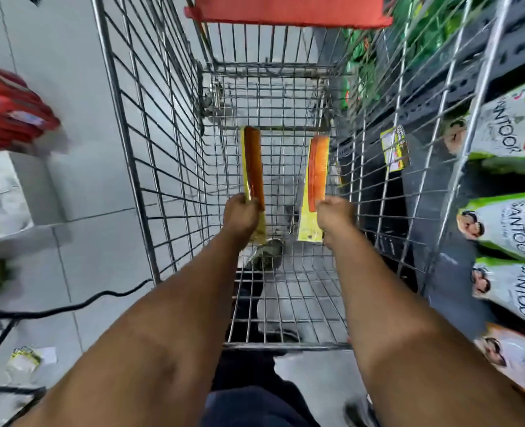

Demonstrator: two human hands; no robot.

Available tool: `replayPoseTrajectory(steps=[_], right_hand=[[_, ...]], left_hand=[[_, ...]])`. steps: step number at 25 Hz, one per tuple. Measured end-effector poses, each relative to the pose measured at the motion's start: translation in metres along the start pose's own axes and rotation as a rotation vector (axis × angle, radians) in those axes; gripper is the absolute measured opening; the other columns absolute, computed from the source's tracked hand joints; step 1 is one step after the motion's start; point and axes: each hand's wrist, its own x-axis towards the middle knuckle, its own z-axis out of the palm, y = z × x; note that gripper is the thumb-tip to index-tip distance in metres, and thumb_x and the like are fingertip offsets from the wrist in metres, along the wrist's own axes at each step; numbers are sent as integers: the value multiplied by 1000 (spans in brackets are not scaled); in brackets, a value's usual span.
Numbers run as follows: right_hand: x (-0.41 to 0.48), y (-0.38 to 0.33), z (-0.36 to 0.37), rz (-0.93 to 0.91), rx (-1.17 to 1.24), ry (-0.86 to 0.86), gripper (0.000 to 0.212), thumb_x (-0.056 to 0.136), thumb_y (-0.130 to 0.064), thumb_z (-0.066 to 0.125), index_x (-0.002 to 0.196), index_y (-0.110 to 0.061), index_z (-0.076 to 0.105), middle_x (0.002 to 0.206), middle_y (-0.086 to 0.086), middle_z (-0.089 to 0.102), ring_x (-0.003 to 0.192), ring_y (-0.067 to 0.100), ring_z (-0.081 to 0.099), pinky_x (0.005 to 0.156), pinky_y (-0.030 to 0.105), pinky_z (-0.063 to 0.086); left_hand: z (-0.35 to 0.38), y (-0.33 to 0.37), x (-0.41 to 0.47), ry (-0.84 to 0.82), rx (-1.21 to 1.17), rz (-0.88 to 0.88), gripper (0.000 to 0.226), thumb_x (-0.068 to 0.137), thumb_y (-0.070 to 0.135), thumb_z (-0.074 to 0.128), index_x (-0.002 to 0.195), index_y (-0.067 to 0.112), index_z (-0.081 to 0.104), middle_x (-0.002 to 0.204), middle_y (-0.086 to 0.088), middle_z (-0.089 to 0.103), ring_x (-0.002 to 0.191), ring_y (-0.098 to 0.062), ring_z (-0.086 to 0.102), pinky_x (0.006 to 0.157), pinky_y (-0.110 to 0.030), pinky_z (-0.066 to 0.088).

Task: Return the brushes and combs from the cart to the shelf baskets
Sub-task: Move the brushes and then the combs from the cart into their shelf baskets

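Note:
Both arms reach down into a wire shopping cart (pixel 150 167). My left hand (pixel 242 217) is closed around a brown comb on a yellow card (pixel 252 161), held upright above the cart floor. My right hand (pixel 335 215) grips an orange comb on a yellow card (pixel 316 167), also upright and about a hand's width to the right of the first. The cart floor around the hands shows only bare wire; no other brushes or combs are visible in it.
A shelf with white and green Santoor soap packs (pixel 507 229) runs along the right. Red packets (pixel 5 112) lie at the left, with a white box (pixel 2 192) below them. A black cable (pixel 70 306) crosses the tiled floor. The cart's red seat flap (pixel 286 10) is at the top.

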Motion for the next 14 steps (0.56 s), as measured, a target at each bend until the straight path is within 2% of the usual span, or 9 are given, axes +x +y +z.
replayPoseTrajectory(steps=[2,3,6,7,9,10,12,14], right_hand=[[-15,-2,-9,-2,59,-13,29,93,-14,53,121,-8,59,116,7,63,107,27,59,91,37,47],[-26,-4,-15,-15,92,-13,28,93,-12,52,120,-8,60,114,7,64,107,27,60,93,38,47],[-57,-9,-34,-80,185,-17,27,91,-3,46,111,-8,64,117,8,64,82,14,59,84,33,47],[-67,-9,-39,-104,215,-16,27,91,-2,46,110,-8,64,120,9,63,81,14,57,85,34,46],[-91,-7,-51,-143,271,-22,26,91,-4,49,112,-5,64,122,11,62,98,22,59,95,37,44],[-100,-5,-56,-153,287,-23,25,91,-5,51,112,-5,64,123,11,63,100,23,58,95,37,44],[-119,-1,-68,-192,318,-10,22,91,-9,53,109,-6,64,115,11,67,85,17,54,89,37,48],[-138,1,-84,-254,371,-12,17,90,-9,54,102,-10,66,94,6,68,66,10,48,66,26,47]], left_hand=[[-2,4,-16,-20,-30,27,16,89,13,50,75,12,58,79,-15,62,73,-33,61,67,-46,56],[-4,7,-27,-30,-51,44,15,88,12,51,76,11,59,77,-14,62,73,-33,61,68,-50,57],[-10,15,-55,-47,-108,107,12,85,13,53,76,13,62,80,-17,64,75,-34,63,72,-60,57],[-12,20,-67,-46,-123,131,11,87,13,54,78,13,61,80,-16,63,75,-33,62,71,-58,57],[-17,27,-91,-60,-153,197,9,90,11,54,82,9,58,80,-14,61,72,-31,61,60,-43,56],[-20,30,-101,-72,-166,231,7,91,10,54,85,8,56,80,-14,60,71,-30,61,56,-38,53],[-26,38,-123,-87,-185,296,8,92,12,52,85,8,55,80,-16,60,69,-32,62,54,-35,52],[-33,48,-148,-104,-184,338,11,95,13,49,89,6,55,80,-16,60,65,-30,62,54,-35,53]])
